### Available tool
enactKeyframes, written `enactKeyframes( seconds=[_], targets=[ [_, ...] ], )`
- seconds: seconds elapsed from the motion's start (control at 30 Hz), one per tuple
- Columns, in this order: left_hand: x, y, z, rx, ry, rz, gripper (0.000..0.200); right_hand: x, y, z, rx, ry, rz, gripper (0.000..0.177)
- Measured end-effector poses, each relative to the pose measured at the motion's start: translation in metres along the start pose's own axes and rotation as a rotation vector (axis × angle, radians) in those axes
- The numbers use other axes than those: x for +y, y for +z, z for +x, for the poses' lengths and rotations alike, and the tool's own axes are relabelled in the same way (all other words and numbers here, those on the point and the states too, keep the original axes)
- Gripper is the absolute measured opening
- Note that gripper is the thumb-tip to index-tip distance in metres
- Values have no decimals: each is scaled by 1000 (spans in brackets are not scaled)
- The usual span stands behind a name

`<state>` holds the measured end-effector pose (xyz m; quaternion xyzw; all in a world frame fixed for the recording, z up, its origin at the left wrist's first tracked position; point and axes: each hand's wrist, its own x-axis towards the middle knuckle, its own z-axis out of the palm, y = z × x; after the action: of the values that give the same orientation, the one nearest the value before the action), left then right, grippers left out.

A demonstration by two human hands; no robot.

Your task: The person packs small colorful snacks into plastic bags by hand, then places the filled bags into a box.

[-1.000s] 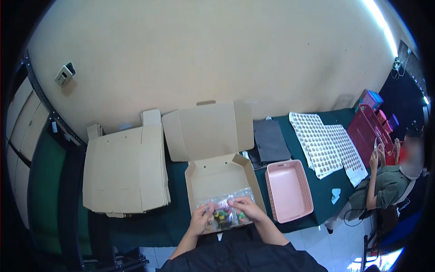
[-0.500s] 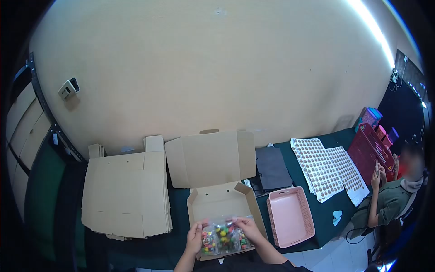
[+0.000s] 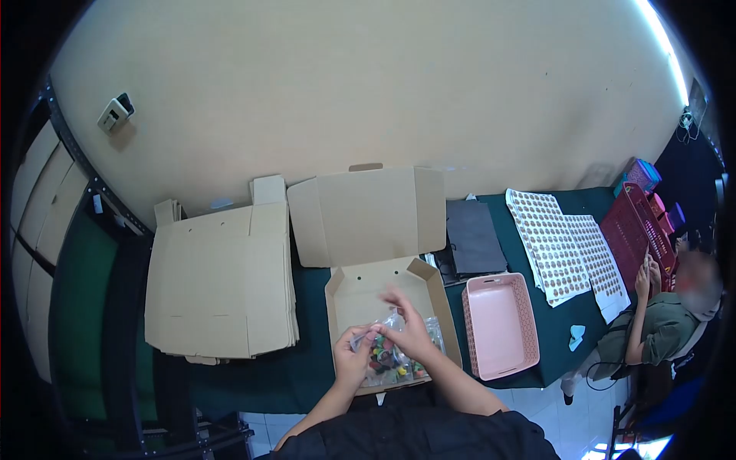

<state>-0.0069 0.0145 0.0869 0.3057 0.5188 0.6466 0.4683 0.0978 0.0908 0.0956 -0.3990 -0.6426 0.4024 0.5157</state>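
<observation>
Bag of coloured pieces (image 3: pixel 386 366) is occupying the near part of the box (image 3: pixel 364 295); the lid (image 3: pixel 369 218) is standing open, unclosed. My left hand (image 3: pixel 351 363) and right hand (image 3: pixel 415 338) are pinching the bag's top, right outer fingers spreading. Hands are hiding the pinched edge; blur is obscuring piece shapes.

Basket (image 3: pixel 502 328): pale pink, lattice-patterned sides.
Sheets (image 3: pixel 550 249): white, rows of brown dots.
Tablecloth (image 3: pixel 312 310): dark green.
Crate (image 3: pixel 625 230): maroon.
</observation>
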Motion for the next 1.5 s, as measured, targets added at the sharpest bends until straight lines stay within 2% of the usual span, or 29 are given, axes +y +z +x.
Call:
enactKeyframes(
  seconds=[0.03, 0.07, 0.1, 0.13, 0.2, 0.23, 0.27, 0.3, 0.37, 0.43, 0.5, 0.57, 0.6, 0.67, 0.73, 0.8, 0.87, 0.9, 0.93, 0.97, 1.0, 1.1, 1.27, 1.33, 1.4, 1.43, 1.47, 1.5],
  targets=[
    [-5, 0, 2, 21, 144, 25, 16, 10, -5, -1, -251, 234, 187, 21],
    [-6, -2, 3, 27, 140, 19, 16, 18, -9, -1, -502, 468, 370, 19],
    [-7, -5, 3, 29, 77, -7, 15, 20, -7, -2, -477, 252, 232, 17],
    [-7, -7, 3, 30, 13, -36, 14, 19, -10, -4, -485, 259, 219, 17],
    [-9, -15, 4, 7, 7, 50, 19, 11, -14, -2, -414, 277, 172, 20],
    [-14, -21, 9, -101, -49, -46, 22, -10, -20, 3, -452, 416, 128, 25],
    [-16, -26, 11, -207, -103, -140, 26, -2, -25, 2, -461, 422, 132, 25],
    [-11, -31, 8, -288, -173, -99, 33, 13, -28, 2, -527, 412, 159, 27],
    [-14, -36, 4, -320, -215, -179, 34, 15, -34, 4, -638, 399, 132, 31],
    [-18, -37, 1, -393, -281, -321, 39, 14, -33, 0, -605, 397, 176, 31],
    [-16, -31, -3, -365, -308, -402, 41, 16, -28, -4, -571, 393, 223, 32],
    [-19, -27, -6, -339, -336, -479, 44, 22, -19, -8, -345, 61, -3, 35],
    [-25, -25, -7, -338, -389, -422, 47, 23, -16, -11, -344, 60, -2, 35],
    [-34, -18, -12, -338, -437, -363, 52, 26, -11, -12, -221, 331, 303, 40],
    [-42, -10, -18, -403, -250, -35, 54, 36, -11, -14, -232, 400, 392, 43],
    [-48, -12, -16, -369, -286, -88, 54, 39, -9, -17, -189, 495, 592, 45],
    [-42, -11, -13, -161, -176, -96, 48, 28, -10, -26, -229, 531, 600, 46],
    [-44, -15, -9, -156, -185, -176, 39, 29, -5, -36, -321, 460, 530, 44],
    [-45, -16, -9, -159, -188, -175, 39, 29, -3, -43, -410, 389, 458, 42],
    [-47, -16, -9, -141, -169, -171, 36, 26, -8, -51, -464, 508, 310, 38],
    [-46, -16, -10, -123, -149, -168, 32, 29, -8, -55, -460, 509, 308, 38],
    [-50, -13, -12, -101, -147, -165, 31, 33, -5, -61, -452, 580, 537, 34],
    [-60, -17, -12, -110, -146, -161, 36, 21, -16, -57, -456, 706, 567, 35],
    [-72, -27, -9, -18, -330, -62, 39, 32, -18, -58, -438, 774, 625, 35],
    [-78, -29, -6, -87, -324, -87, 41, 51, -16, -60, -352, 863, 798, 34],
    [-79, -29, -5, -157, -317, -115, 43, 47, -17, -59, -353, 866, 798, 34],
    [-80, -26, -6, -155, -319, -116, 43, 42, -19, -60, -360, 739, 673, 32],
    [-68, -16, -10, -224, -211, -79, 44, 34, -19, -58, -366, 611, 548, 31]
  ],
)
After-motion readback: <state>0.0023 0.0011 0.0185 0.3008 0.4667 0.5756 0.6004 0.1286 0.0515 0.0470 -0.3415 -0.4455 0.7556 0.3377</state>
